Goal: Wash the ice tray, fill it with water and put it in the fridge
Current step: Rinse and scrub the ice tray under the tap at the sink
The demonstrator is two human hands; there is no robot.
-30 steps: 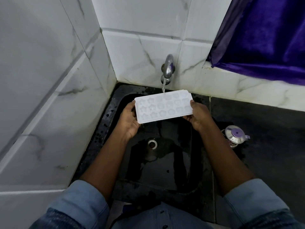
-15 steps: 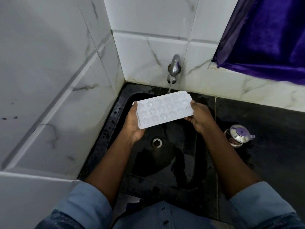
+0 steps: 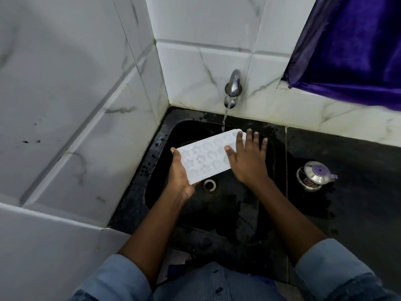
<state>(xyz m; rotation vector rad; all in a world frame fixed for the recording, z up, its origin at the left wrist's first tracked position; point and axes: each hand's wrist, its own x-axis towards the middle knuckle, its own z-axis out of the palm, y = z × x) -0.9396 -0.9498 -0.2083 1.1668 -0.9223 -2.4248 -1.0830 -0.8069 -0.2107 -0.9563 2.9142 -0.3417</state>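
Observation:
A white ice tray (image 3: 206,157) with star-shaped cells is held tilted over the black sink (image 3: 165,135), below the running tap (image 3: 233,88). A thin stream of water (image 3: 224,120) falls onto the tray's far edge. My left hand (image 3: 180,177) grips the tray's left end from beneath, thumb along its edge. My right hand (image 3: 247,157) lies flat on the tray's right end with fingers spread and straight.
The sink drain (image 3: 209,184) sits under the tray. A small steel pot with a purple-knobbed lid (image 3: 315,173) stands on the dark wet counter (image 3: 358,192) to the right. White marble tiles wall the left and back. A purple curtain (image 3: 355,46) hangs at the upper right.
My right hand let go of the tray's right end and now lies flat on top of it. The tray has tilted, its left end lower. The head camera moved closer.

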